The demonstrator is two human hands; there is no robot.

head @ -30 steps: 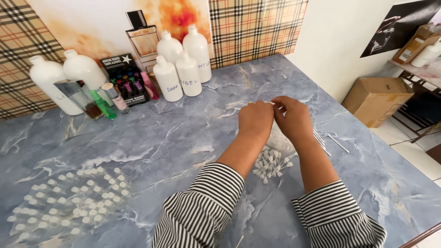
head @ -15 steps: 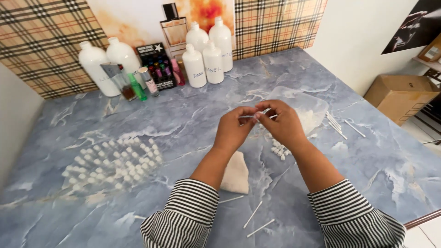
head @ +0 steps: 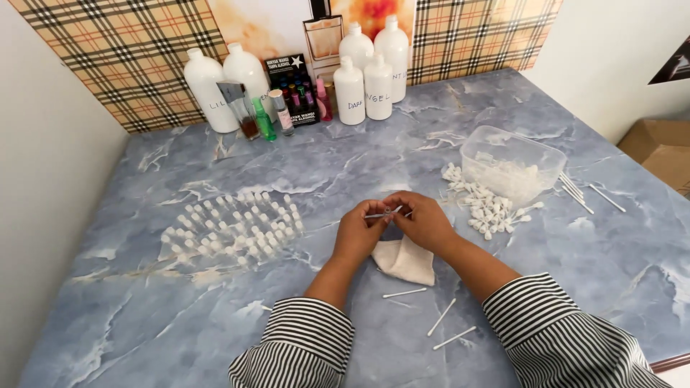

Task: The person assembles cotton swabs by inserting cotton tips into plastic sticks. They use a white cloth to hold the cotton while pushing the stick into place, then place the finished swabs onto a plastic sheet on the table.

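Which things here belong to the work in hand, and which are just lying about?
In hand:
left hand and right hand holding a thin white stick
beige cloth
loose sticks
small white caps
clear tub
standing vials

Lying about:
white bottles
small coloured bottles
cardboard box

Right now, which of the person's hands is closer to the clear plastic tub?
The right hand. It is nearer the clear plastic tub, which sits up and to its right; the left hand is farther away, on the opposite side of the right hand.
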